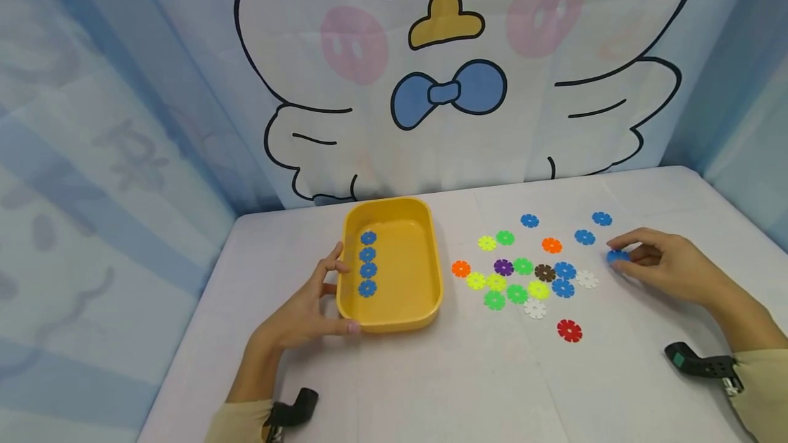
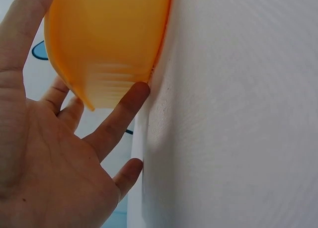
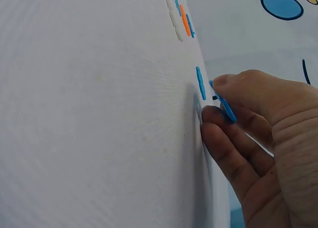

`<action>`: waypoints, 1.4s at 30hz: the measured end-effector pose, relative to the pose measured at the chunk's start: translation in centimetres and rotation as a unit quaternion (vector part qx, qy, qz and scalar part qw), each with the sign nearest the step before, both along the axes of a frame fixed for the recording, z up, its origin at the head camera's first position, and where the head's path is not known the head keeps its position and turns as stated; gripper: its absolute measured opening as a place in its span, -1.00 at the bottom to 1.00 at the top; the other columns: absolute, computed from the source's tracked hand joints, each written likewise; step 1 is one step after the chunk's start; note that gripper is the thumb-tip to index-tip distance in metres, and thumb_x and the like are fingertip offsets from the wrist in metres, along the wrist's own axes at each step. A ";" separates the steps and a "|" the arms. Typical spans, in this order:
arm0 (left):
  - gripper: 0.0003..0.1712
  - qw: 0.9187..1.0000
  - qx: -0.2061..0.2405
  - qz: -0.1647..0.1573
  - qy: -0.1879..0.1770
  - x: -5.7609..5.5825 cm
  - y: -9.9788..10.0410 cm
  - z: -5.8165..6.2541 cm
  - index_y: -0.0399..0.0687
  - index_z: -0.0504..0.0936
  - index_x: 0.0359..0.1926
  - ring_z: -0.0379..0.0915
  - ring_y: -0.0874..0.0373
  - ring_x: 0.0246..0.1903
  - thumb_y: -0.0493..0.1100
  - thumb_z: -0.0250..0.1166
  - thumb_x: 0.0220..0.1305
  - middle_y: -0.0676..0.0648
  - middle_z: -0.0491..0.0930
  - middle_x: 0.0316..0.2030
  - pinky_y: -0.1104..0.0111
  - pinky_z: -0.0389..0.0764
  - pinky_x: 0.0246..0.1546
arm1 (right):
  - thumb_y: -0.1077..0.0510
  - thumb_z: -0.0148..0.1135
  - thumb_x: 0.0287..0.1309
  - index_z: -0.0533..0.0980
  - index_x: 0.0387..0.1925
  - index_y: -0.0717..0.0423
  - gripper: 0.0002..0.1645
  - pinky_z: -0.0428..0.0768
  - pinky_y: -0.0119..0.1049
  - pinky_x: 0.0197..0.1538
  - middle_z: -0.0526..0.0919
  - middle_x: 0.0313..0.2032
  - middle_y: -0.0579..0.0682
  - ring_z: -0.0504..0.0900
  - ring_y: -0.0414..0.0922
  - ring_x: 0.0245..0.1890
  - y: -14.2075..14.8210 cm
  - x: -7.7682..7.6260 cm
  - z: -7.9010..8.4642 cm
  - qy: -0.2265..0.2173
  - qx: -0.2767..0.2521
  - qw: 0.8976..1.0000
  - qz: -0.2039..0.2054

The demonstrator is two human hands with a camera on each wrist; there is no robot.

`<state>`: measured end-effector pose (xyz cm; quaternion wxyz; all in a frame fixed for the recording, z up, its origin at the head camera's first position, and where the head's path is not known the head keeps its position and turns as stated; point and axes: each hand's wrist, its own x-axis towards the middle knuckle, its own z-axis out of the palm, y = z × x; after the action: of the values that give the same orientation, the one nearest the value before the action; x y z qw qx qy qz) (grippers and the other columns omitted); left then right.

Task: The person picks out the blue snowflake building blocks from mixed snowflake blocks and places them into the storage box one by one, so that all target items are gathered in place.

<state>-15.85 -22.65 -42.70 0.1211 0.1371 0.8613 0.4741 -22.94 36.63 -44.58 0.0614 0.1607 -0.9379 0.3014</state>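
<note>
Backdrop curtain [image 1: 462, 156]: far side, printed with a cartoon figure and bow tie. No legible wording found; the pale markings [image 1: 132, 156] at left are too faint to read.

Table [image 1: 394, 388]: white-covered, extends below the curtain.

Yellow tray [image 1: 403, 265]: left of the loose pieces, upright, no label visible. It is best left flat and steady, as a knock could disturb its contents.

Left hand [image 1: 304, 316]: holds the tray's near left corner, thumb on the near side, fingers at the left side. Firmness cannot be told; light bracing is judged sufficient.

Right hand [image 1: 674, 265]: far right of the table, narrow pinch on one blue disc.

Wrist units [image 1: 704, 363]: black, one on each arm; the right one bears a green patch. No brand readable.

Loose discs [image 1: 522, 266]: mixed colours, scattered right of the tray, one red disc [image 1: 569, 331] nearest.

Four blue discs [image 1: 368, 270]: inside the tray, in a column along its left side.

Held blue disc [image 1: 618, 256]: tilted between thumb and fingertips. The step is judged a pick-up; recommend gentle rim pressure, clear of neighbouring pieces. No lettering discernible.
</note>
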 end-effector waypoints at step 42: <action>-0.02 1.000 0.005 -0.002 -0.001 -0.1 0.0 -0.1 0.13 0.20 0.29 0.40 -0.08 0.19 0.07 0.65 0.00 0.26 -0.33 0.64 0.17 0.61 0.05 | 0.21 0.62 0.00 0.67 0.02 -0.03 -0.50 0.49 -0.75 -0.22 0.77 -0.11 0.02 0.52 -0.59 -0.28 -1.5 0.2 2.2 0.057 0.054 0.997 0.028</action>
<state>-15.92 -22.68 -42.83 0.1224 0.1394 0.8584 0.4783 -22.71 35.12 -42.37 0.0975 0.2073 -0.9427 0.2426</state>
